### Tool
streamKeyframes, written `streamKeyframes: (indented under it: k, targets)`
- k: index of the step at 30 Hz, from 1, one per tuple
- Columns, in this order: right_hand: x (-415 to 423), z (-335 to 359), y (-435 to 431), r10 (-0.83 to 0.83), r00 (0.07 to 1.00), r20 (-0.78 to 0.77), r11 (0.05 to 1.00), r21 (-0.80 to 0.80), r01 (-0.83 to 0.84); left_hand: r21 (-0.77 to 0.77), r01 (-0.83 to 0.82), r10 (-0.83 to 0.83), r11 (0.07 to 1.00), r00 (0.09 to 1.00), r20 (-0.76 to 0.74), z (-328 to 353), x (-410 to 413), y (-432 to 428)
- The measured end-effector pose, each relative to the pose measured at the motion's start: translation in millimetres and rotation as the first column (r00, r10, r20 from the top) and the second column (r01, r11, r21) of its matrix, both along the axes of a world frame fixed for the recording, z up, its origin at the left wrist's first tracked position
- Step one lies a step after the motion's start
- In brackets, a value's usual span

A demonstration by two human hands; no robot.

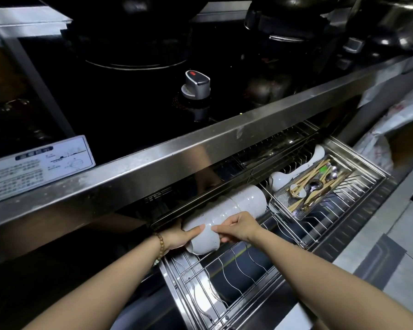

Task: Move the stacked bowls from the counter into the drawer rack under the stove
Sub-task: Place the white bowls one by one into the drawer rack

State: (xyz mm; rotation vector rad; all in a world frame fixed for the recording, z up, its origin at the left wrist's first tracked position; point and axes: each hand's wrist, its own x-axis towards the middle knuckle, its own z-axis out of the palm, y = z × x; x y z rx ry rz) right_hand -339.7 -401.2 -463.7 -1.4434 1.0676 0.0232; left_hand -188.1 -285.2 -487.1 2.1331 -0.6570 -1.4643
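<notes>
White speckled stacked bowls (227,211) lie on their side, nested in a row across the wire drawer rack (236,263).

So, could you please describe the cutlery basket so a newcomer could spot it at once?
Below the stove's steel front edge, the wire drawer rack is pulled out. At its right end sits a small mesh cutlery basket, the only container holding chopsticks and spoons, right of the stacked bowls.
</notes>
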Motion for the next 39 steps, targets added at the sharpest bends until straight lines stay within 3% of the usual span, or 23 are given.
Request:
streamKeyframes:
  k: [8, 18, 22, 27, 30, 33, 39]
  targets:
    - [-10.6, 48.0, -5.5, -0.061, 0.998, 0.035, 0.998, 0.036, 0.059, -0.080, 0.038, -0.025, 0.996, 0.988, 0.154, 36.5, -10.4, 10.2]
    - [-80.2, 156.1, 19.5, -0.106, 0.984, 0.140, 0.933, -0.327, 0.147, -0.438, 0.075, 0.017, 0.896, 0.979, 0.202, 137.9, -52.4, 24.3]
    - [-101.6, 206.2, 34.7, -0.083, 0.972, 0.220, 0.853, -0.489, 0.184, -0.588, 0.213, -0.028, 0.780, 0.951, 0.307, 193.1, -66.0, 30.1]
    - [-103.1, 272.4, 53.2, -0.019, 0.935, 0.355, 0.752, -0.611, 0.247, -0.794, 0.277, 0.090, 0.541, 0.920, 0.382, 282.4, -67.8, 49.4]
    - [-91.9, 311.9, 67.5, 0.066, 0.920, 0.386, 0.670, -0.700, 0.245, -0.817, 0.359, 0.182, 0.451, 0.859, 0.479, 336.0, -57.3, 70.1]
    - [-72.7, 349.7, 87.5, 0.183, 0.898, 0.399, 0.652, -0.734, 0.193, -0.796, 0.442, 0.282, 0.415, 0.769, 0.574, 380.1, -40.5, 100.4]
    - [-9.8, 399.2, 126.9, 0.348, 0.847, 0.402, 0.602, -0.788, 0.127, -0.742, 0.501, 0.460, 0.446, 0.583, 0.670, 436.1, 9.7, 168.0]
